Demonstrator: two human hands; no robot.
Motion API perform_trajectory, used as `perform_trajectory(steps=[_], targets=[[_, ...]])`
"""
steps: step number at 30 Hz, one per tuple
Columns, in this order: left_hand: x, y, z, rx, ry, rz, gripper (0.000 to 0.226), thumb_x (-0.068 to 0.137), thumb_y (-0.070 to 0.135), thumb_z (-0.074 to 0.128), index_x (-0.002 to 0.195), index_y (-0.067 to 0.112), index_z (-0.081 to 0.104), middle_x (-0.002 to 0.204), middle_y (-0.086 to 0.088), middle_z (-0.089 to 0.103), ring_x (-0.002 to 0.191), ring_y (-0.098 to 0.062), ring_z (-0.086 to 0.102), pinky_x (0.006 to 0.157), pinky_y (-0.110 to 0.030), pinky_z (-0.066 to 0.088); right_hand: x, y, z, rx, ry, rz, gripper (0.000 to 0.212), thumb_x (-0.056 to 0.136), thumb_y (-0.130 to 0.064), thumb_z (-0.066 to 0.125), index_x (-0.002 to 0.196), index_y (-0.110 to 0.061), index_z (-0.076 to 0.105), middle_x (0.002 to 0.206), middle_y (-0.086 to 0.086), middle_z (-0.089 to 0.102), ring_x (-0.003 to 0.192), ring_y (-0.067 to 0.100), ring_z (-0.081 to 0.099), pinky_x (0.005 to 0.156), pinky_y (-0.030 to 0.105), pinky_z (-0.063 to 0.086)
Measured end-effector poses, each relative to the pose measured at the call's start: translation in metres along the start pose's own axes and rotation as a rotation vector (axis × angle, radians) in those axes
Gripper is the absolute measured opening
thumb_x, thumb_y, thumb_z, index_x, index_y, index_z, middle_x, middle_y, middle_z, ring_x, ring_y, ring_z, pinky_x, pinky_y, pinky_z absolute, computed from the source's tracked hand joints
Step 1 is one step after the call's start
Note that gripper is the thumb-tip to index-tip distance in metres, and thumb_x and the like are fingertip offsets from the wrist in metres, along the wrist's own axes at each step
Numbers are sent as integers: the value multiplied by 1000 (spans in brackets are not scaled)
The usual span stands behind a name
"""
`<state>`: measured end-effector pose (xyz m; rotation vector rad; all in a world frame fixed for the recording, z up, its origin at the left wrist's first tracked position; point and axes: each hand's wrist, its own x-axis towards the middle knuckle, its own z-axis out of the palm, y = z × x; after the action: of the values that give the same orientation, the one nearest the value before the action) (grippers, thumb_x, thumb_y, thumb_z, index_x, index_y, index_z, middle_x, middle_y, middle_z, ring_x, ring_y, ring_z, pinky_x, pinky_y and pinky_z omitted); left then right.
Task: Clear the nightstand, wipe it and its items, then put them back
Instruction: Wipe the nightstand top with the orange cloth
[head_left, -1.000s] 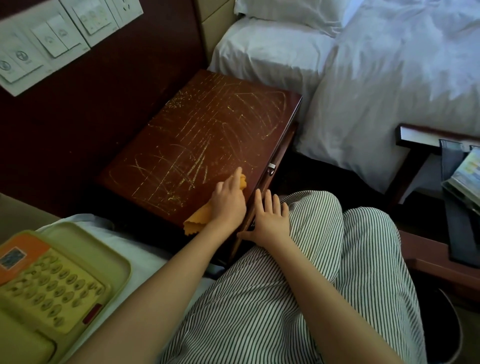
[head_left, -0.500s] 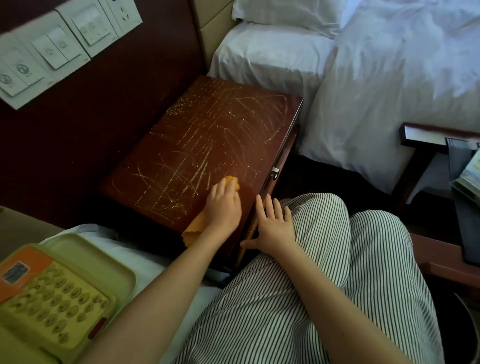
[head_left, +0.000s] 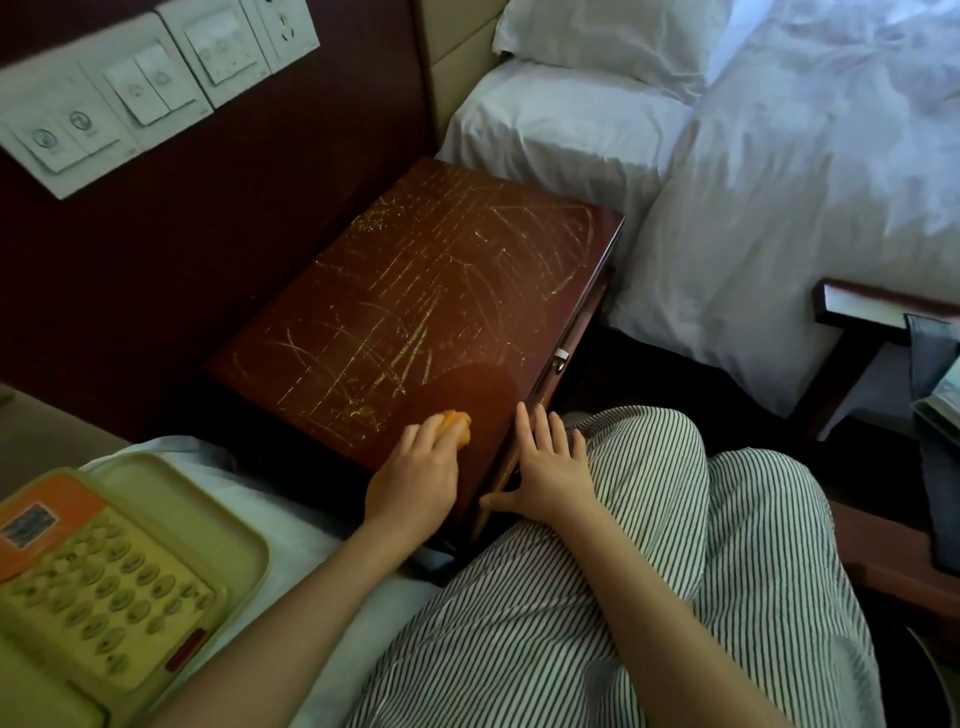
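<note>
- Two hands work at the near right corner of the nightstand, whose dark red top is bare except for the cloth and is crossed all over with pale yellowish scratches.
- Our left hand is curled over a bunched orange cloth, pressing it onto the top close to the near edge; only a small lump of the cloth shows past the fingers.
- Our right hand lies open and flat, fingers spread, against the front edge of the nightstand and on our striped trouser leg.
- Around the cloth we see a smoother, unmarked patch; the rest of the top stands open toward the back edge at the dark wall panel.
- On the right the far corner nearly meets the white bed.
- At the left, a yellowed telephone sits on white bedding, apart from the nightstand.
- Wall switches hang above the left edge.
</note>
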<state>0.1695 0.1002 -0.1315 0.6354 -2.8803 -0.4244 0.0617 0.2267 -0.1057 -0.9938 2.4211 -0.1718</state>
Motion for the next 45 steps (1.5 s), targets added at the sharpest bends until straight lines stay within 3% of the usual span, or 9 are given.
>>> perform_trajectory(steps=[6,10,13,16,22,28,34,38,45], targets=[[32,36,8,2,22,-71,45,98,18,37,143,16,33,144,-5,37,126,-22,35,103,-30,32,-2,-1,0,29,26,-25,120,75,-65,62,148,-17,-19,157,7,-18,144,24,-14,116,45,-5],[-16,20,0,40,-55,112,59,81,5,61,137,15,44,135,-9,48,112,-29,50,91,-37,47,-2,4,0,53,-11,-42,123,73,-65,64,147,-19,-22,156,8,-22,144,24,-17,115,44,-6],[-48,-10,-5,-65,-54,105,56,79,0,60,132,15,50,129,-5,53,108,-26,52,87,-38,51,-1,0,4,18,-30,-136,122,73,-67,62,145,-21,-25,155,6,-25,143,23,-21,114,44,-10],[-66,-34,-23,-165,110,-59,42,90,6,40,130,12,53,126,-7,55,107,-27,50,90,-36,48,2,-10,6,16,32,-260,116,76,-66,60,146,-23,-23,156,3,-21,143,20,-19,115,42,-11],[-47,-68,-41,-240,247,-522,40,95,4,42,134,11,48,135,-11,45,118,-28,40,90,-25,32,10,-29,5,55,69,-291,107,82,-61,57,147,-26,-20,157,0,-17,144,20,-15,115,40,-9],[-33,-53,-17,-128,216,-387,44,88,-5,48,129,10,52,133,-8,50,111,-29,45,91,-40,47,15,-37,11,-24,46,-325,109,80,-64,55,146,-25,-22,157,2,-20,143,20,-20,113,40,-14],[-51,-52,-12,-5,111,-163,60,73,-14,53,127,13,55,132,-4,53,105,-30,53,82,-39,53,16,-36,13,-15,50,-324,114,79,-63,59,144,-26,-27,157,2,-18,143,20,-18,114,40,-13],[-43,-70,-21,-62,173,-276,61,75,-19,45,130,8,52,134,-9,50,110,-29,48,95,-37,43,14,-33,12,5,45,-306,114,79,-63,59,143,-28,-28,157,2,-18,144,21,-17,113,41,-12],[-11,-52,-22,3,136,-422,42,97,25,40,137,14,46,143,-4,42,122,-27,37,96,-37,39,15,-32,13,-15,34,-329,112,80,-63,57,142,-27,-29,157,1,-20,143,21,-18,113,41,-12]])
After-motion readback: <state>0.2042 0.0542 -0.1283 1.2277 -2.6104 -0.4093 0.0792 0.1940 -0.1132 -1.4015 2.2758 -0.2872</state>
